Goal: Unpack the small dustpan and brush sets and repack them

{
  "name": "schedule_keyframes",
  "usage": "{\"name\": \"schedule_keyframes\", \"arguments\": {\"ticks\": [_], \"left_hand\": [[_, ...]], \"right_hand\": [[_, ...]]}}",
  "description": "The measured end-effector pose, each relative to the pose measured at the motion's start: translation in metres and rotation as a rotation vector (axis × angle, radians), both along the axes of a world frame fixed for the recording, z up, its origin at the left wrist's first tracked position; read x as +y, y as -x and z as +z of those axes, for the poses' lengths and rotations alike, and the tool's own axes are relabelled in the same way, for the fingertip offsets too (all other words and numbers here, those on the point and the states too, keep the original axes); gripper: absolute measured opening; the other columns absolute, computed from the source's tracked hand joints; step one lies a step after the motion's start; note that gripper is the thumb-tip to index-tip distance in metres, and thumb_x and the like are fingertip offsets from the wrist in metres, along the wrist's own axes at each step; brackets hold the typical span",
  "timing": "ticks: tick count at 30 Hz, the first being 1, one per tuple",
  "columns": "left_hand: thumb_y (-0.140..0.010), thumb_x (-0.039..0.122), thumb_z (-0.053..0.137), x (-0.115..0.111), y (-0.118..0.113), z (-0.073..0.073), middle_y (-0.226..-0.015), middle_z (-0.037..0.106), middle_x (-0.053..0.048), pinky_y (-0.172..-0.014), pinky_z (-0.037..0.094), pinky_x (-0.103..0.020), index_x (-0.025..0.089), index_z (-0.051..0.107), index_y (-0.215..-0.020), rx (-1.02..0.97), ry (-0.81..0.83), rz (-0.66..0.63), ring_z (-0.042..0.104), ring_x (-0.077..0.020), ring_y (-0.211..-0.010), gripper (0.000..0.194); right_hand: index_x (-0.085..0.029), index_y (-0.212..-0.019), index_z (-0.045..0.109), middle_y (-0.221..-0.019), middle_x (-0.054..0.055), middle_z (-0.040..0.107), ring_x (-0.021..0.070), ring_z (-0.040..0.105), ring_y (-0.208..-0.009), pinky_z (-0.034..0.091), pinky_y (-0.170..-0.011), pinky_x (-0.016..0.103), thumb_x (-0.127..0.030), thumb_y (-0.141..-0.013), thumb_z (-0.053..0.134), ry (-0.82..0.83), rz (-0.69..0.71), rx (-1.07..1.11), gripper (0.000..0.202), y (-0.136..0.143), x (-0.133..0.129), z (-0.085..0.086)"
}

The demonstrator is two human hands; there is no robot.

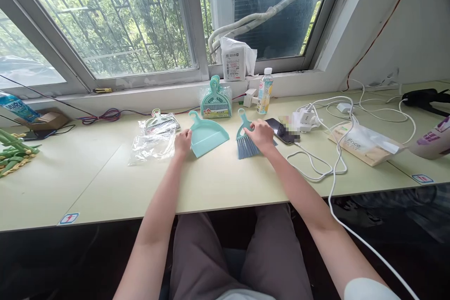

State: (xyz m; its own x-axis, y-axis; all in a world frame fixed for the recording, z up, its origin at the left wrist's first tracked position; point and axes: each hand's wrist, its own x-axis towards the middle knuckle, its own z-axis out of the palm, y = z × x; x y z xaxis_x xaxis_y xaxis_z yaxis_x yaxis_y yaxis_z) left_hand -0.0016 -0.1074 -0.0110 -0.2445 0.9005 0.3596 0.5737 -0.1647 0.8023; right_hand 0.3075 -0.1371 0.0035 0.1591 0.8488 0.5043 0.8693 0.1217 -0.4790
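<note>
A mint-green dustpan (210, 136) lies on the table with its hooked handle toward the window. My left hand (183, 143) is closed on its left edge. To the right is a matching hand brush (248, 146) with grey-blue bristles pointing toward me. The fingers of my right hand (261, 134) are closed on the brush's right side and cover part of it. Left of my left hand, a crumpled clear plastic bag (149, 149) lies by another packaged brush set (160, 123). Several more wrapped dustpan-and-brush sets (216, 101) stand stacked against the wall.
A phone (281, 130) lies right of my right hand, near tangled white cables (318, 176) and a paper packet (367, 144). A drink bottle (265, 91) stands at the back. A blue bottle (17, 107) and green plant stalks (16, 150) are at far left. The table's front edge (225, 207) runs before my legs.
</note>
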Motion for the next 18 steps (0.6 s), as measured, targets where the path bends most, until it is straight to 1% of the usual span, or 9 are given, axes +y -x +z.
{"name": "schedule_keyframes", "arguments": {"ticks": [1, 3, 5, 7, 9, 11, 14, 16, 18], "left_hand": [[-0.089, 0.031, 0.051, 0.001, 0.004, -0.002, -0.069, 0.06, -0.006, -0.074, 0.037, -0.026, 0.021, 0.061, -0.067, 0.076, 0.027, 0.02, 0.057, -0.0245, -0.09, 0.026], [-0.093, 0.035, 0.044, 0.001, 0.008, -0.004, -0.079, 0.065, -0.007, -0.075, 0.038, -0.028, 0.021, 0.065, -0.077, 0.279, 0.1, 0.047, 0.058, -0.025, -0.091, 0.029], [-0.095, 0.038, 0.035, 0.001, 0.008, -0.006, -0.091, 0.068, -0.009, -0.078, 0.039, -0.031, 0.021, 0.067, -0.089, 0.456, 0.171, 0.066, 0.059, -0.026, -0.095, 0.037], [-0.097, 0.04, 0.029, 0.001, 0.008, -0.006, -0.096, 0.069, -0.009, -0.08, 0.041, -0.033, 0.022, 0.068, -0.096, 0.539, 0.207, 0.095, 0.06, -0.0262, -0.097, 0.044], [-0.097, 0.039, 0.027, 0.001, 0.009, -0.005, -0.095, 0.07, -0.009, -0.081, 0.042, -0.033, 0.022, 0.069, -0.098, 0.558, 0.215, 0.134, 0.061, -0.025, -0.095, 0.045], [-0.096, 0.037, 0.028, 0.001, 0.01, -0.004, -0.093, 0.071, -0.008, -0.08, 0.043, -0.032, 0.023, 0.07, -0.099, 0.558, 0.214, 0.165, 0.062, -0.0237, -0.094, 0.044], [-0.096, 0.036, 0.029, 0.0, 0.01, -0.003, -0.093, 0.071, -0.007, -0.08, 0.044, -0.032, 0.023, 0.069, -0.1, 0.569, 0.211, 0.182, 0.062, -0.023, -0.094, 0.042], [-0.095, 0.036, 0.029, -0.001, 0.008, -0.003, -0.094, 0.071, -0.008, -0.081, 0.044, -0.032, 0.023, 0.069, -0.1, 0.583, 0.21, 0.176, 0.062, -0.0231, -0.094, 0.042], [-0.095, 0.036, 0.029, -0.001, 0.006, -0.003, -0.096, 0.071, -0.009, -0.081, 0.044, -0.034, 0.022, 0.069, -0.099, 0.605, 0.214, 0.176, 0.062, -0.0243, -0.095, 0.042]], "right_hand": [[-0.016, -0.074, 0.065, -0.087, 0.013, 0.064, 0.0274, 0.058, -0.094, 0.04, -0.073, 0.032, -0.037, -0.078, 0.067, 0.091, -0.042, -0.054, 0.022, -0.003, 0.003, -0.004], [-0.015, -0.077, 0.07, -0.087, 0.014, 0.067, 0.028, 0.061, -0.094, 0.041, -0.074, 0.032, -0.038, -0.079, 0.067, 0.256, -0.094, -0.148, 0.023, -0.007, 0.006, -0.01], [-0.016, -0.083, 0.072, -0.091, 0.014, 0.069, 0.0271, 0.063, -0.092, 0.042, -0.072, 0.032, -0.04, -0.082, 0.065, 0.335, -0.118, -0.196, 0.025, -0.009, 0.008, -0.013], [-0.018, -0.09, 0.071, -0.095, 0.012, 0.07, 0.0251, 0.065, -0.091, 0.042, -0.07, 0.03, -0.041, -0.086, 0.062, 0.307, -0.118, -0.164, 0.025, -0.01, 0.008, -0.011], [-0.021, -0.095, 0.069, -0.096, 0.009, 0.071, 0.0231, 0.065, -0.089, 0.041, -0.067, 0.029, -0.04, -0.088, 0.06, 0.224, -0.123, -0.086, 0.023, -0.011, 0.008, -0.007], [-0.022, -0.094, 0.067, -0.093, 0.007, 0.072, 0.0225, 0.065, -0.086, 0.04, -0.065, 0.028, -0.041, -0.089, 0.06, 0.154, -0.147, -0.016, 0.021, -0.012, 0.007, -0.002], [-0.022, -0.087, 0.067, -0.085, 0.007, 0.072, 0.0235, 0.064, -0.082, 0.037, -0.063, 0.029, -0.045, -0.089, 0.058, 0.108, -0.178, 0.049, 0.024, -0.014, 0.005, 0.002], [-0.022, -0.088, 0.067, -0.085, 0.007, 0.072, 0.0237, 0.063, -0.081, 0.036, -0.063, 0.029, -0.044, -0.092, 0.053, 0.076, -0.164, 0.073, 0.026, -0.016, 0.004, 0.003], [-0.023, -0.092, 0.068, -0.088, 0.007, 0.072, 0.0233, 0.063, -0.081, 0.036, -0.064, 0.029, -0.039, -0.096, 0.045, 0.05, -0.156, 0.06, 0.028, -0.018, 0.004, 0.003]]}}
